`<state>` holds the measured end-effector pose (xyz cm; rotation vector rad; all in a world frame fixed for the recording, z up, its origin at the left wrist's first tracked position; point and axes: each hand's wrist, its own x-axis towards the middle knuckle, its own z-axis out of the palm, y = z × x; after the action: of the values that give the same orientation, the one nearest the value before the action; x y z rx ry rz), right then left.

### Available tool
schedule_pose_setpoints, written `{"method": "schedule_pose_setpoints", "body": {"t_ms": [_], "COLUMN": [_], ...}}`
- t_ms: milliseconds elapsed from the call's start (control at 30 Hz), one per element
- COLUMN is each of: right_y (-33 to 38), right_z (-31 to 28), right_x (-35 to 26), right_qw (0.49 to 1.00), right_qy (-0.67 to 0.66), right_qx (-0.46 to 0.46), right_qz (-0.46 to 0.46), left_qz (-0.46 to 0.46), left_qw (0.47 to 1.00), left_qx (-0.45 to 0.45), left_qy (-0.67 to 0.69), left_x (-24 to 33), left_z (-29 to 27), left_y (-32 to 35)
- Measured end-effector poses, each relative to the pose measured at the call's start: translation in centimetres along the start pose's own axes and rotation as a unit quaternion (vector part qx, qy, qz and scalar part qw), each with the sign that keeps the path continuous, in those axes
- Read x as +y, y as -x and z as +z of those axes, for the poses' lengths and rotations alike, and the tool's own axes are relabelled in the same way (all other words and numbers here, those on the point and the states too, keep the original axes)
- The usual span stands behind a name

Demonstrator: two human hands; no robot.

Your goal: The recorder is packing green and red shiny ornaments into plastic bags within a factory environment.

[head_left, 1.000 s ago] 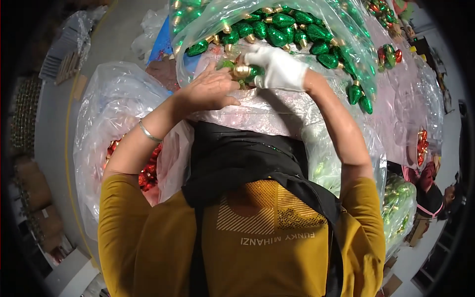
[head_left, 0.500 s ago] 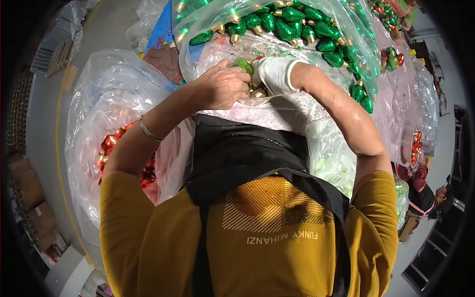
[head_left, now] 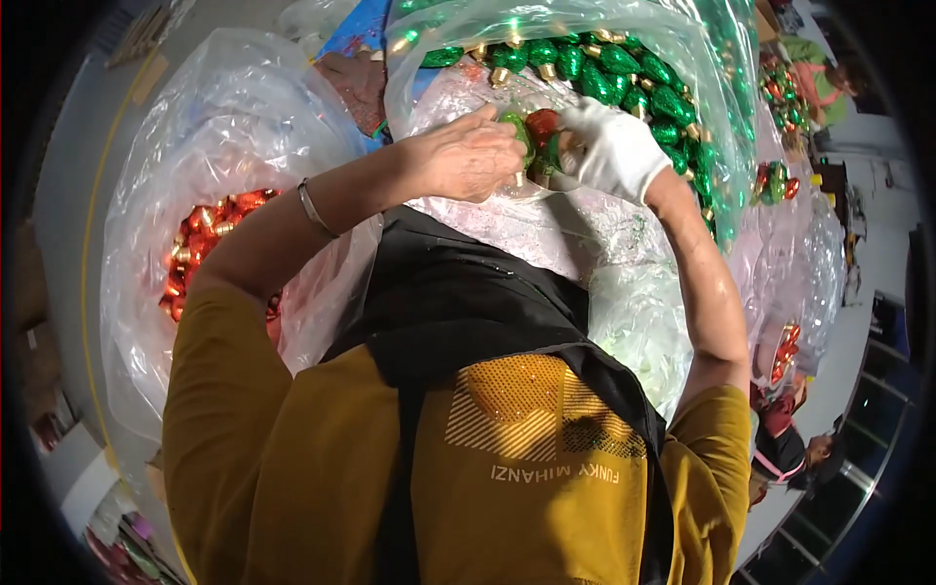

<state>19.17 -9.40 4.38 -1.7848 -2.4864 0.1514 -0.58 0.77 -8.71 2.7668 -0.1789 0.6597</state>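
Here both hands, left hand (head_left: 466,156) and gloved right hand (head_left: 616,148), pinch shiny ornaments (head_left: 536,132) above plastic bags (head_left: 224,127).

A factory packing floor: huge clear plastic sacks (head_left: 224,127) of green ornaments (head_left: 624,73) and red ornaments (head_left: 210,229), bare concrete floor (head_left: 88,166).
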Motion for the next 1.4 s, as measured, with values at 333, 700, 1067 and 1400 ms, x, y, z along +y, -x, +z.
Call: {"method": "schedule_pose_setpoints", "body": {"t_ms": [333, 700, 1067, 1400], "right_y": [-0.5, 0.1, 18.0, 59.9], "right_z": [1.1, 3.9, 6.3, 25.9], "right_x": [1.7, -1.5, -7.9, -19.8], "right_qw": [0.955, 0.988, 0.785, 0.581], "right_qy": [-0.094, -0.017, -0.310, -0.161], "right_qx": [-0.244, -0.085, 0.494, -0.210], "right_qz": [0.141, 0.126, 0.209, 0.769], "left_qz": [0.067, -0.026, 0.024, -0.007], "left_qw": [0.994, 0.972, 0.964, 0.953], "left_qx": [-0.086, -0.235, -0.234, -0.300], "left_qy": [0.001, -0.002, -0.122, 0.038], "left_x": [2.9, 6.9, 9.6, 5.3], "left_z": [-4.1, -7.8, -4.9, -3.0], "left_y": [-1.6, -5.8, -11.8, -11.5]}}
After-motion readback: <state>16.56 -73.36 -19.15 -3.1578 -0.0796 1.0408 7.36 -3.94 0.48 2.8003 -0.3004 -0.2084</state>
